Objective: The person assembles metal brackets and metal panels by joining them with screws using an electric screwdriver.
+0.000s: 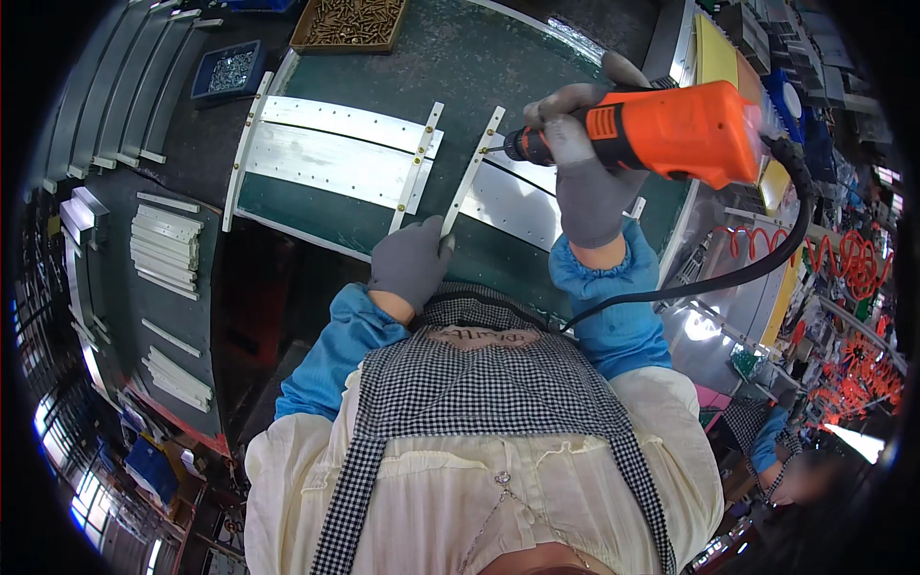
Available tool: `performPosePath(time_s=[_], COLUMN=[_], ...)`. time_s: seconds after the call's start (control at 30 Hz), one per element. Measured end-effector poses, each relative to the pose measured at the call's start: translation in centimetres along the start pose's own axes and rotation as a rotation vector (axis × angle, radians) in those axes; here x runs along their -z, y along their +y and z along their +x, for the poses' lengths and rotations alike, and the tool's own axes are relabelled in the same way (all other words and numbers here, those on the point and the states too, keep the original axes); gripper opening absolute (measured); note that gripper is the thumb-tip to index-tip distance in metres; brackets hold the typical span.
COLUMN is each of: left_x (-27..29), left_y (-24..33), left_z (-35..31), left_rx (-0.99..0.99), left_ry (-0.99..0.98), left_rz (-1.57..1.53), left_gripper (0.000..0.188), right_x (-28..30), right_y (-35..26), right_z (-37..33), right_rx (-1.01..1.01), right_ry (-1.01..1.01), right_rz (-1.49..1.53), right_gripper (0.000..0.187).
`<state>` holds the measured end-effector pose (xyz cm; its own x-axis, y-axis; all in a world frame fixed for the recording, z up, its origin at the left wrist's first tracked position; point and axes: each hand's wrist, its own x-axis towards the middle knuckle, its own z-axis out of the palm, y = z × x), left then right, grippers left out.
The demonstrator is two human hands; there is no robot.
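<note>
My gloved right hand [586, 187] is wrapped round an orange and black electric screwdriver [704, 129]. The tool lies nearly level, its bit pointing left and meeting a brass-coloured screw on a narrow metal strip [467, 182]. This strip crosses the left end of a silver metal panel [510, 206], which the right hand and tool partly cover. At the strip's near end, my gloved left hand [410, 261] grips it with finger and thumb. Just left lies another silver panel [331, 165] with a screwed strip across each end.
A box of brass-coloured screws [347, 21] and a blue bin of small silver parts [228, 70] stand at the far left. Stacked strips [165, 244] lie on a side table. A black cable [728, 280] trails from the screwdriver. Another person [767, 446] is at lower right.
</note>
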<state>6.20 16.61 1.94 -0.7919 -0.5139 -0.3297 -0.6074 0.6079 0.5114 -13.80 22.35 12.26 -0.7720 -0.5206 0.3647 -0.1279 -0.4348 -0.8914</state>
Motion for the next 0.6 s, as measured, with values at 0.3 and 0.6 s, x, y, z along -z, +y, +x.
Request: performPosePath(time_s=[0.3,0.6], left_x=[0.5,2.6], left_y=[0.2,-0.1], left_z=[-0.1,-0.4], left_rx=[0.034,0.142], left_ry=[-0.031,-0.039], left_rz=[0.047,-1.085], left_gripper=[0.023,0.041], right_x=[-1.0,-0.4], right_y=[-0.1,-1.4], right_z=[0.5,0.6], right_rx=[-0.127,-0.015], right_ry=[-0.178,-0.123], right_rz=[-0.194,0.139], right_gripper=[0.062,0.056])
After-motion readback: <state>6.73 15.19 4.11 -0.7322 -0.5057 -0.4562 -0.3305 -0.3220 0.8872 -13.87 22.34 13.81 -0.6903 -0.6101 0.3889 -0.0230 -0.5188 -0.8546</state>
